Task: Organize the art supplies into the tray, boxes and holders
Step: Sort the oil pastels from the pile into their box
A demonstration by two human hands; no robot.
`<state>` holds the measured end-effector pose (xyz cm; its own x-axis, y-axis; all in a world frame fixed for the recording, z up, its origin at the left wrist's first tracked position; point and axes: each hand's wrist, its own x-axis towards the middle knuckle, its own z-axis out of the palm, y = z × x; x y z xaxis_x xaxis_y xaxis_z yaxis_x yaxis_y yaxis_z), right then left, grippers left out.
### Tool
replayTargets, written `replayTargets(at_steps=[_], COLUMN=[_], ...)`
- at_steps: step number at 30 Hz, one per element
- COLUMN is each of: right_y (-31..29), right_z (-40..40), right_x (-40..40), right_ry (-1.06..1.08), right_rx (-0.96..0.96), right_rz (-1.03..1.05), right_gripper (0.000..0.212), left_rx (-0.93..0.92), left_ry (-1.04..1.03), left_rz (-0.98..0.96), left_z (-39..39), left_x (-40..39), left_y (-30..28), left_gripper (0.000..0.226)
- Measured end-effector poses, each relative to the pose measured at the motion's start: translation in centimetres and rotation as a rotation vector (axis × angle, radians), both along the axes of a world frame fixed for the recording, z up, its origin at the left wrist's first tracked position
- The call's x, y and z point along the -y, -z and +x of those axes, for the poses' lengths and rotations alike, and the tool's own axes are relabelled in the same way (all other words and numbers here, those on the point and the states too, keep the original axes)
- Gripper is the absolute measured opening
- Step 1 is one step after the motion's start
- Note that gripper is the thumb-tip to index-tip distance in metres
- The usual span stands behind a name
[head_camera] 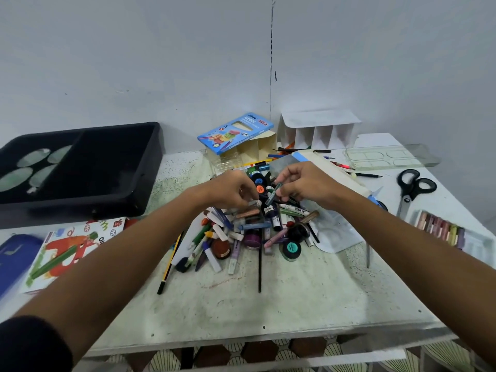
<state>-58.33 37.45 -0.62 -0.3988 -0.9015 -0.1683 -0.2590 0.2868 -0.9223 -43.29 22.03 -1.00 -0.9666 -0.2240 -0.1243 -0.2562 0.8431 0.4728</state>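
I see my right hand pinching a short dark-green crayon stick above the heaped mixed crayons and paint pots; my left hand pinches a small pale piece just beside it.

tray: black plastic, looking glossy | counter: showing matt, stained, speckled | pencil box: printed card, shining slightly | scissors: black plastic handles, metal blades

Pale grey wall w/ crack, patterned tile floor.
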Motion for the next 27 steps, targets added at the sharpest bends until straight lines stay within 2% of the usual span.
replayTargets(at_steps=[3, 8, 14, 21, 27], right_y=[-0.7, -2.8, -5.1, -3.1, 0.6], right_z=[-0.2, -1.9, -6.3, -12.2, -14.2], right_x=[-0.2, -2.2, -9.2, -22.1, -29.4], right_ry=[0.030, 0.106, 0.323, 0.712, 0.908], right_rx=[0.040, 0.112, 0.122, 0.062, 0.019], right_rz=[-0.042, -0.147, -0.238, -0.123, 0.035], right_gripper=[0.017, 0.018, 0.017, 0.019, 0.018], left_rx=[-0.082, -0.240, -0.278, -0.155, -0.046], left_ry=[-0.079, -0.115, 0.040, 0.253, 0.198], left_rz=[0.180, 0.520, 0.653, 0.785, 0.672], left_z=[0.1, -1.4, -7.9, -17.0, -23.1], left_x=[0.3, -0.4, -6.4, -18.7, -26.0], left_y=[-1.3, -3.9, -6.5, -5.8, -1.3], left_gripper=[0.022, 0.036, 0.029, 0.027, 0.024])
